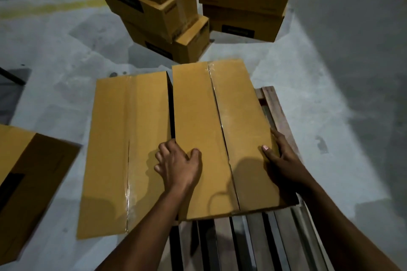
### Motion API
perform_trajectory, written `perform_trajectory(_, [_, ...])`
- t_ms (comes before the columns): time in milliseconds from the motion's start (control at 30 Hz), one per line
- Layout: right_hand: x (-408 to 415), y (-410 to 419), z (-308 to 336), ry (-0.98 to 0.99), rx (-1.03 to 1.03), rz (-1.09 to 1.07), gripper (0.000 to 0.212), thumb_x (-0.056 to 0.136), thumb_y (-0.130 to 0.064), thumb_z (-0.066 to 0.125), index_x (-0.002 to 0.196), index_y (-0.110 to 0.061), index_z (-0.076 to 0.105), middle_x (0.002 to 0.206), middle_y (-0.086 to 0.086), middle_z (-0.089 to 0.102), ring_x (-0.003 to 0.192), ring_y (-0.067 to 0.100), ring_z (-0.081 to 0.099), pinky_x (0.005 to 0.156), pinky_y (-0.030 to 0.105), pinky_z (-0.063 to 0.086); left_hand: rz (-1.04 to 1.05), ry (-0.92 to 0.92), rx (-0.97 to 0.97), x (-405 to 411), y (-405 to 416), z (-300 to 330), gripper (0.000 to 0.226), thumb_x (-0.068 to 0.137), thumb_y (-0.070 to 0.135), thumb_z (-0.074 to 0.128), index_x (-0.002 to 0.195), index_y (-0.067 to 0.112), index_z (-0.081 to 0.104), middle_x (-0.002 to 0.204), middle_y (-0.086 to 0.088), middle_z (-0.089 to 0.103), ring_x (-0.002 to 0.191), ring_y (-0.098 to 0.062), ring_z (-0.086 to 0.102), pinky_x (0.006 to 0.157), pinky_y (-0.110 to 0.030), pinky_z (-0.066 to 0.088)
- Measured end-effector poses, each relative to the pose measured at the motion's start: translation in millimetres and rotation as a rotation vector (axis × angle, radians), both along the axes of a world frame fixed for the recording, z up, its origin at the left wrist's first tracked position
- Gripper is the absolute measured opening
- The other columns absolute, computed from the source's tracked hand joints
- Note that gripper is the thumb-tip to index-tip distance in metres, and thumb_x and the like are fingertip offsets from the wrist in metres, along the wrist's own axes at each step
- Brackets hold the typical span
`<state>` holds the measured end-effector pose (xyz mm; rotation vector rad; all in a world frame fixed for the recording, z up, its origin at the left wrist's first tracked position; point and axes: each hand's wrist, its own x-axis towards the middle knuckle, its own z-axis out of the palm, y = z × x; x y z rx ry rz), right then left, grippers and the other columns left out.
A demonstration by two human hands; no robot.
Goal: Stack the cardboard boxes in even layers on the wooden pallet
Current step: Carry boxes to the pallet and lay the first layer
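Floor box (28,182): on the concrete floor (352,94), well apart from the pallet.
Left box (125,149): flat, a narrow gap beside the right box (220,134).
Left hand (178,166): fingers curled over the right box's left edge, gripping.
Right hand (280,158): fingers along its right edge, thumb on top, holding.
Pallet (277,112): under the right box, bare slats nearest the person.

Two boxes (224,134) on one pallet (275,237), six boxes (152,9) elsewhere, two hands (178,165).
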<state>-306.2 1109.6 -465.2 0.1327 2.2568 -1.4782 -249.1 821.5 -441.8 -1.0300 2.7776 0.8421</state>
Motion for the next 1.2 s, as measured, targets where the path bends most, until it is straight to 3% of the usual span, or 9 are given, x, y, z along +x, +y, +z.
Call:
perform_trajectory(100, [-1.0, -9.7, -15.2, 0.003, 0.007, 0.053, 0.077, 0.091, -0.065, 0.061, 0.154, -0.057, 0.018, 0.164, -0.006, 0.032, 0.145, 0.025, 0.040, 0.116, 0.057, 0.038, -0.053, -0.068, -0.053, 7.7, -12.3, -12.8, 0.066, 0.095, 0.057, 0.058, 0.144, 0.016, 0.041, 0.145, -0.008, 0.038, 0.132, -0.031, 0.033, 0.103, -0.049, 0.032])
perform_trajectory(233, [8.7, -13.8, -28.3, -0.002, 0.097, 0.099, 0.089, 0.095, -0.055, 0.060, 0.163, -0.034, 0.007, 0.169, 0.003, 0.023, 0.150, 0.029, 0.032, 0.120, 0.058, 0.031, -0.207, -0.155, -0.039, 38.9, -23.8, -30.9, 0.085, 0.094, 0.067, 0.053, 0.161, 0.023, 0.022, 0.161, -0.003, 0.021, 0.143, -0.032, 0.022, 0.111, -0.053, 0.028])
perform_trajectory(333, [27.1, -8.9, -30.4, -0.038, 0.124, 0.037, 0.091, 0.089, -0.059, 0.061, 0.162, -0.033, 0.013, 0.166, 0.000, 0.028, 0.150, 0.023, 0.033, 0.119, 0.056, 0.034, -0.268, -0.171, 0.008, 62.4, -25.6, -34.0, 0.102, 0.090, 0.076, 0.053, 0.166, 0.024, 0.009, 0.170, 0.002, 0.007, 0.151, -0.031, 0.014, 0.119, -0.057, 0.022])
perform_trajectory(433, [67.5, -9.5, -15.1, -0.055, 0.161, -0.076, 0.078, 0.094, -0.036, 0.071, 0.157, -0.025, 0.027, 0.148, 0.001, 0.048, 0.134, 0.022, 0.050, 0.106, 0.044, 0.048, -0.346, -0.227, 0.019, 86.7, -26.1, -31.0, 0.122, 0.078, 0.091, 0.050, 0.166, 0.027, -0.007, 0.173, 0.005, -0.011, 0.157, -0.028, 0.000, 0.124, -0.058, 0.013])
perform_trajectory(533, [116.8, -11.3, -6.5, -0.265, 0.115, -0.218, 0.083, 0.093, -0.034, 0.073, 0.158, -0.021, 0.022, 0.133, 0.002, 0.055, 0.111, 0.023, 0.059, 0.084, 0.036, 0.055, -0.465, -0.285, -0.009, 111.7, -28.5, -27.7, 0.136, 0.068, 0.101, 0.044, 0.163, 0.028, -0.020, 0.169, 0.005, -0.029, 0.158, -0.024, -0.020, 0.125, -0.058, 0.003])
perform_trajectory(633, [151.9, -11.9, -18.6, -0.375, 0.034, -0.350, 0.082, 0.088, -0.049, 0.074, 0.154, -0.035, 0.026, 0.129, -0.008, 0.055, 0.115, 0.021, 0.056, 0.098, 0.049, 0.051, -0.557, -0.308, -0.040, 127.6, -31.6, -30.6, 0.146, 0.061, 0.106, 0.042, 0.160, 0.024, -0.027, 0.163, 0.004, -0.043, 0.153, -0.024, -0.036, 0.126, -0.059, -0.005])
perform_trajectory(733, [158.7, -15.4, -36.4, -0.364, -0.065, -0.447, 0.072, 0.086, -0.055, 0.076, 0.145, -0.043, 0.038, 0.135, -0.006, 0.058, 0.119, 0.025, 0.062, 0.096, 0.059, 0.055, -0.622, -0.299, -0.068, 135.4, -34.5, -36.7, 0.154, 0.057, 0.106, 0.047, 0.159, 0.018, -0.028, 0.162, 0.002, -0.044, 0.150, -0.024, -0.041, 0.125, -0.060, -0.009])
perform_trajectory(967, [164.4, -21.6, -52.3, -0.245, -0.173, -0.561, 0.045, 0.096, -0.037, 0.069, 0.135, -0.037, 0.046, 0.137, 0.004, 0.057, 0.118, 0.034, 0.063, 0.080, 0.053, 0.063, -0.636, -0.299, -0.082, 138.7, -31.3, -38.0, 0.158, 0.055, 0.106, 0.048, 0.157, 0.015, -0.031, 0.161, 0.004, -0.046, 0.149, -0.024, -0.043, 0.125, -0.059, -0.010])
perform_trajectory(1200, [165.6, -18.4, -47.8, -0.130, -0.081, -0.478, 0.033, 0.095, -0.045, 0.066, 0.122, -0.055, 0.049, 0.133, 0.000, 0.061, 0.114, 0.029, 0.066, 0.073, 0.041, 0.064, -0.629, -0.285, -0.119, 140.2, -27.6, -41.7, 0.160, 0.052, 0.104, 0.051, 0.159, 0.013, -0.027, 0.165, 0.002, -0.040, 0.151, -0.027, -0.038, 0.125, -0.061, -0.008])
